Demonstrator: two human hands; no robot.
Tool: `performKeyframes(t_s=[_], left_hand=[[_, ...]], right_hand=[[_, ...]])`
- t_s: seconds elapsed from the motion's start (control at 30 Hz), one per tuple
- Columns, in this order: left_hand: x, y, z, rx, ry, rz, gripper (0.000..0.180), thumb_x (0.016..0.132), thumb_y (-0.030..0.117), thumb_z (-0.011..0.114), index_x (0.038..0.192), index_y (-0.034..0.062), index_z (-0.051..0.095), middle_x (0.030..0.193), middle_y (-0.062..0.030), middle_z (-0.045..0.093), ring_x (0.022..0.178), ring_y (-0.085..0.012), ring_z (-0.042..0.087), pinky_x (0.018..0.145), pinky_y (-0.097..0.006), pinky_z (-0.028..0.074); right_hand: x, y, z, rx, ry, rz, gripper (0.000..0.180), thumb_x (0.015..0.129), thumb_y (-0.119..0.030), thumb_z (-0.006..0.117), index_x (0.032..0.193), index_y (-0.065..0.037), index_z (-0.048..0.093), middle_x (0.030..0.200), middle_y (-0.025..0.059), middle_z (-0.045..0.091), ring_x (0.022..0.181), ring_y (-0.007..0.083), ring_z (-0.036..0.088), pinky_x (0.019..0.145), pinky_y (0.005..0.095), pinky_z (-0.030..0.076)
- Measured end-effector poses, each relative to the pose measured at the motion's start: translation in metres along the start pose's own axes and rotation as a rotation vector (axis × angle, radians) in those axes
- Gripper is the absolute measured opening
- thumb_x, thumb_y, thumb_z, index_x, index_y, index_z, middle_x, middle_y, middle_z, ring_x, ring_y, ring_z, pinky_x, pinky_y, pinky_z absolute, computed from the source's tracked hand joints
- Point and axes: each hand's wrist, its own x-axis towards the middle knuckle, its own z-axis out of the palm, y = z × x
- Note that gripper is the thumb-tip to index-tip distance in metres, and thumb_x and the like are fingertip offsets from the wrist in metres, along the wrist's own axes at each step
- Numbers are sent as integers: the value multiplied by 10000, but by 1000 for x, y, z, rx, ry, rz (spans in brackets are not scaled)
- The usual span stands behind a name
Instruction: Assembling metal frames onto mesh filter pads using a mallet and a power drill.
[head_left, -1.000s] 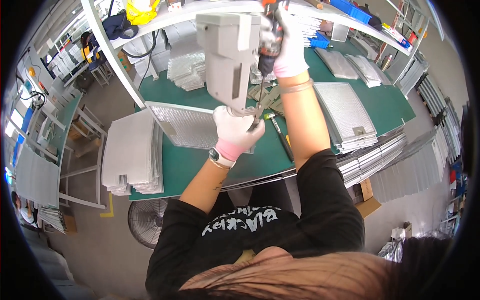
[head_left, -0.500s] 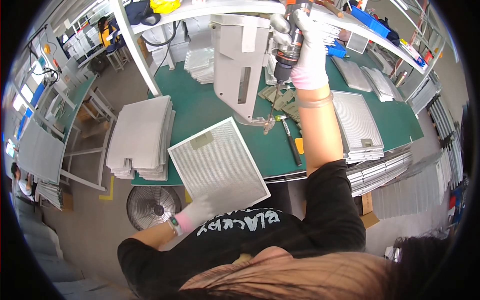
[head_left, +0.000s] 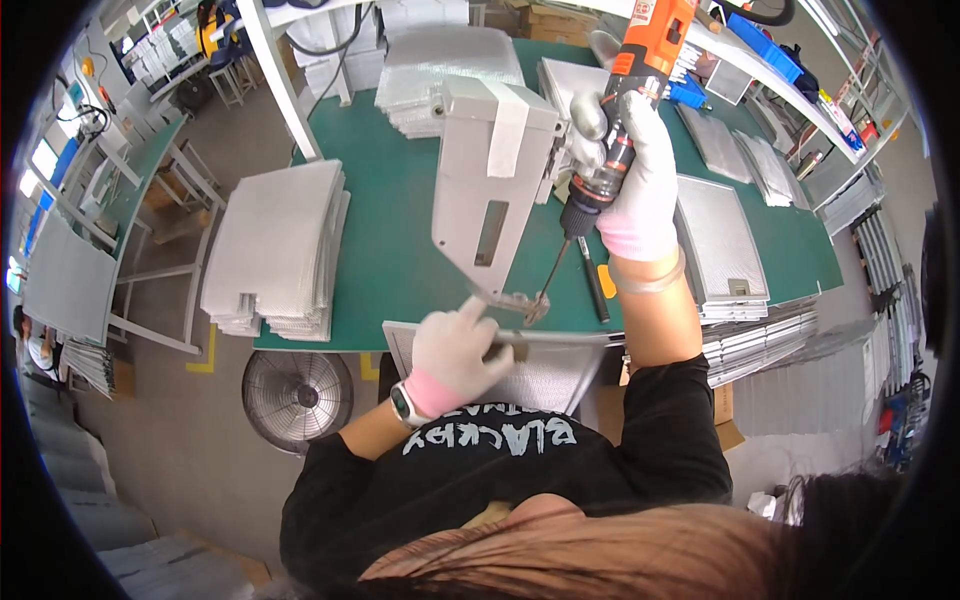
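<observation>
My right hand (head_left: 640, 170), in a white glove, is wrapped round an orange-and-black power drill (head_left: 650, 50). The long thin bit points down to the small metal end piece (head_left: 530, 305) at the foot of a pale grey upright housing (head_left: 495, 160). Below it, a framed mesh panel (head_left: 560, 370) is steeply tilted between the table edge and my body. My gloved left hand (head_left: 455, 355) has curled fingers at the panel's upper edge, beside a khaki plate (head_left: 515, 351); its index finger reaches toward the end piece. Part of the grip is hidden.
Stacked panels stand left (head_left: 275, 240), at the back (head_left: 450, 65) and right (head_left: 720, 240) on the green table (head_left: 385, 230). A black-handled tool (head_left: 594, 285) lies right of the bit. A floor fan (head_left: 300, 395) is below at left. A shelf post (head_left: 275, 80) rises at left.
My left hand has moved up from the panel's lower edge to its upper edge. The panel has dropped toward me and tilted steeply. The housing and drill have shifted slightly right and lower in view.
</observation>
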Motion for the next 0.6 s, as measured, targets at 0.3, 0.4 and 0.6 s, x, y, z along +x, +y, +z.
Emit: performKeyframes(t_s=[0.3,0.4,0.6], left_hand=[[-6,10,-10,-92,67,162,214,651,256,749,789,113,669,857,-63,623,680,-251,608,587,-383,444],[-24,5,5,-81,-53,116,253,656,264,743,878,149,707,841,-40,628,692,-245,619,571,-383,441],[-16,9,2,-141,70,168,256,678,284,736,904,165,721,789,-35,626,633,-252,612,537,-389,442]], right_hand=[[-34,9,10,28,10,24,677,951,-328,602,1486,-72,276,764,60,518,555,117,513,490,249,431],[-38,11,13,-6,51,17,708,936,-348,624,1484,-68,274,739,57,511,549,119,522,500,250,443],[-46,16,10,-7,24,51,729,931,-356,636,1491,-73,264,736,58,516,552,120,522,499,250,439]])
